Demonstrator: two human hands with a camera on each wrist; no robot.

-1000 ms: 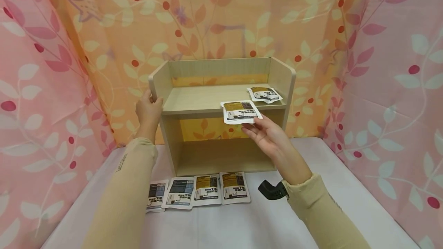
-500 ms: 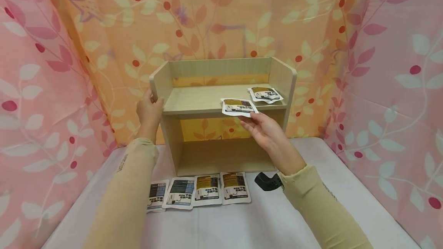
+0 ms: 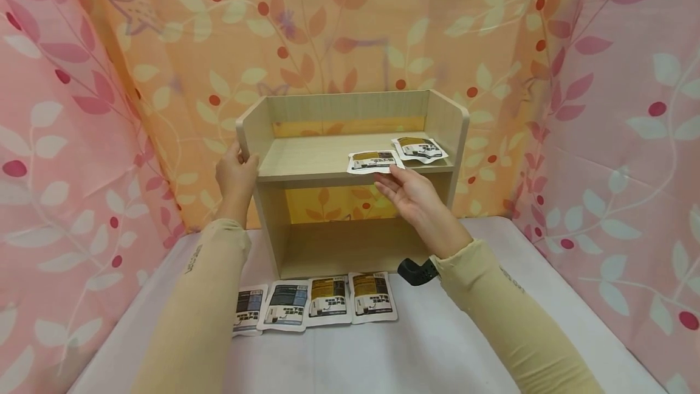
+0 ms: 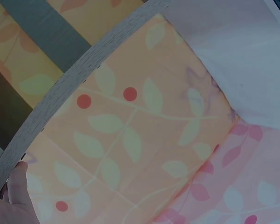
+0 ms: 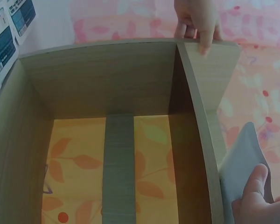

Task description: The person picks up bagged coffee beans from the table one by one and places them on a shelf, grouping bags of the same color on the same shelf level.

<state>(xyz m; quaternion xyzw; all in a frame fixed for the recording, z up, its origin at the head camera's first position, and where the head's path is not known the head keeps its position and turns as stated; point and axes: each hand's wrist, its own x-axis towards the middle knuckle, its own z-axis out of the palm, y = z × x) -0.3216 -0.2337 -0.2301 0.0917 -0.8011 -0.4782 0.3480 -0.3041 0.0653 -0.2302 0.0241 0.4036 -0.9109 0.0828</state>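
A small wooden shelf (image 3: 350, 178) stands on the white-covered table. My left hand (image 3: 236, 178) grips its left side panel near the upper board; in the left wrist view fingers (image 4: 19, 186) lie against the panel edge. My right hand (image 3: 421, 202) pinches a flat white pouch (image 3: 372, 163) with brown and black print by its near right corner. That pouch is almost level over the front edge of the upper board; whether it touches the board I cannot tell. Another pouch (image 3: 420, 149) lies on the upper board at the right, just behind it.
Several pouches lie in a row before the shelf, including a brown one (image 3: 373, 298) and a blue one (image 3: 284, 304). The shelf's lower compartment (image 3: 350, 242) has an open front. Patterned curtains (image 3: 629, 138) enclose the table. A black device (image 3: 417, 272) sits at my right wrist.
My right hand has moved forward and slightly left with the pouch, which has tilted flatter and come over the upper board's front edge. The left hand stays on the side panel.
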